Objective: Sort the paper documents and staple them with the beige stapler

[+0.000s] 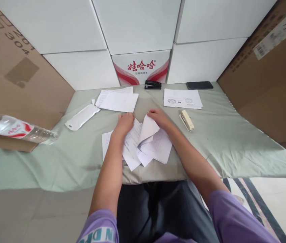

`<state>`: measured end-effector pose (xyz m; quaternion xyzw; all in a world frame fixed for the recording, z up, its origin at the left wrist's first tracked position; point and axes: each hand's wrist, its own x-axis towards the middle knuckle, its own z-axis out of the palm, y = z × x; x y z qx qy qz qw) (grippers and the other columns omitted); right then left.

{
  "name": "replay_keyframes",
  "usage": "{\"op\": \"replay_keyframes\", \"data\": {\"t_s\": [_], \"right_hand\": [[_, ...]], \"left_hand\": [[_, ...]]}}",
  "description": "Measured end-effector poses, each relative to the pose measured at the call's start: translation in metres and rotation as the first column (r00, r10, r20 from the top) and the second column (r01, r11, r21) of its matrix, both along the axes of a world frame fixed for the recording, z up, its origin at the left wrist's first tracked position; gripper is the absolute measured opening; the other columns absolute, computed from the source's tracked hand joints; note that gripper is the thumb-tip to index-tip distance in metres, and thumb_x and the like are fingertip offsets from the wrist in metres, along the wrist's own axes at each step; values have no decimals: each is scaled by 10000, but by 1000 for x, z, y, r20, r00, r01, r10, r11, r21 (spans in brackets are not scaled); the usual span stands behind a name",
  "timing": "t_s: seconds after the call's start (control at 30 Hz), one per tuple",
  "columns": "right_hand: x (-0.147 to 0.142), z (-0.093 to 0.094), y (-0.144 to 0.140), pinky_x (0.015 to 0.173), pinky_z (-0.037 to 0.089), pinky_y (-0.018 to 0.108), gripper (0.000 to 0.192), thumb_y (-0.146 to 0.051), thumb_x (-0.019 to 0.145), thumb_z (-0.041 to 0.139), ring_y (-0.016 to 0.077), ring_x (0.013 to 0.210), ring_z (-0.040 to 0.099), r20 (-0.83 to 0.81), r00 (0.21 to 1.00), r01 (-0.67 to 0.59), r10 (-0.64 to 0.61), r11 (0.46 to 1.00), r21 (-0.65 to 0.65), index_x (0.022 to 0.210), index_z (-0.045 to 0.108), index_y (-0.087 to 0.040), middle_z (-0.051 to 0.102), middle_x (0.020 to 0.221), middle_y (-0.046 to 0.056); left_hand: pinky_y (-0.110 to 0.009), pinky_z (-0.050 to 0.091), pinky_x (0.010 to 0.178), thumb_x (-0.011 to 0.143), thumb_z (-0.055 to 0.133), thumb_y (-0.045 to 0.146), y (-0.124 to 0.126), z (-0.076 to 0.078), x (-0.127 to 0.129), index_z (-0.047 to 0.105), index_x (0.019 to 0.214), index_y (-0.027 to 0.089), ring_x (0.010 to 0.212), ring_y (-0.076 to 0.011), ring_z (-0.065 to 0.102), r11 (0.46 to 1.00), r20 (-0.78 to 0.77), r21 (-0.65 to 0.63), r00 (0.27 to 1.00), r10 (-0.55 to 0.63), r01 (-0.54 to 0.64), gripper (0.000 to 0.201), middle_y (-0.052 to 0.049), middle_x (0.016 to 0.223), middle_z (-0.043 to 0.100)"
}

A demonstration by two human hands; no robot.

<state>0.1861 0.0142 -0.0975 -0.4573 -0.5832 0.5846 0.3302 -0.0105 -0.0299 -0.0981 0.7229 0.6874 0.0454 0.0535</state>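
Loose printed sheets of paper (131, 148) lie fanned out on the cloth-covered table in front of me. My left hand (126, 122) rests at their upper left edge with its fingers curled; whether it grips a sheet is hidden. My right hand (158, 117) pinches the top corner of a curled sheet (148, 129), lifting it off the papers beneath. To the right of my right hand lies a cream stapler (187, 120). Beyond my left hand is a stack of white papers (119, 101). Another stack of stamped papers (182, 99) sits at the back right.
A black stapler (153, 84) and a dark phone (199, 85) lie along the white boxes (143, 27) at the back. On the left are a white packet (82, 117) and a water bottle (18, 129). Cardboard boxes (266, 87) wall the sides.
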Motion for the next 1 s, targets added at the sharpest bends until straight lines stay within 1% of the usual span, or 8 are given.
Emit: {"op": "replay_keyframes", "data": {"t_s": [0.13,0.23,0.3,0.43,0.53,0.67,0.87,1.0], "right_hand": [[0,0,1,434,291,238,199,-282,820,615,93,444,410,-82,997,-4,-2,998,-67,663,520,-203,441,530,-47],[-1,3,-1,403,257,229,189,-285,816,623,88,422,390,-138,990,-9,-5,995,-97,677,520,-207,435,508,-55],[-1,7,-2,374,204,232,210,-301,819,627,81,389,352,-137,991,-5,-8,995,-96,672,508,-210,422,485,-62],[-3,14,-6,372,215,243,227,-381,869,577,83,388,385,-161,986,-59,40,992,-114,744,567,-193,547,562,-20],[-4,15,-8,423,275,250,169,-326,851,566,95,464,440,-137,982,-139,129,988,-71,832,633,-173,608,667,7],[-7,10,-8,609,374,262,71,-240,770,628,116,629,469,109,982,-175,157,967,183,784,634,-170,590,712,-8],[-5,10,-6,757,380,285,66,-230,823,550,147,773,490,215,965,-216,150,919,328,766,541,-196,562,802,-6],[2,12,-3,725,354,282,69,-253,883,496,150,759,479,197,979,-126,56,924,361,829,495,-211,551,785,-15]], "left_hand": [[-499,354,986,957,342,115,0,0,1,619,1062,148,1137,-342,598,999,41,33,999,6,-7,298,-195,1162,667],[-483,355,1035,996,365,237,-3,5,4,625,1014,176,1166,-309,591,996,253,85,967,-1,-22,268,-157,1158,683],[-427,406,1014,1006,373,366,-6,11,8,631,1007,185,1089,-264,624,995,525,95,851,-23,-32,315,-124,1108,707],[-336,492,865,946,382,623,-11,19,15,665,1011,178,940,-223,661,998,894,-50,445,55,-22,531,-94,1023,732],[-322,498,768,793,611,604,-11,19,13,693,928,173,884,-237,660,979,920,-205,339,198,-15,459,-72,893,729],[-300,468,613,660,672,394,-10,16,4,704,876,171,687,-198,620,937,901,-336,254,351,-99,312,-32,730,680],[-279,474,604,729,554,218,-16,21,-3,705,1168,202,683,-175,633,937,870,-342,352,346,-74,465,-28,836,725],[-323,523,753,808,502,178,-17,17,-7,634,1299,171,848,-207,666,982,755,-147,628,187,-116,508,-72,992,727]]}}
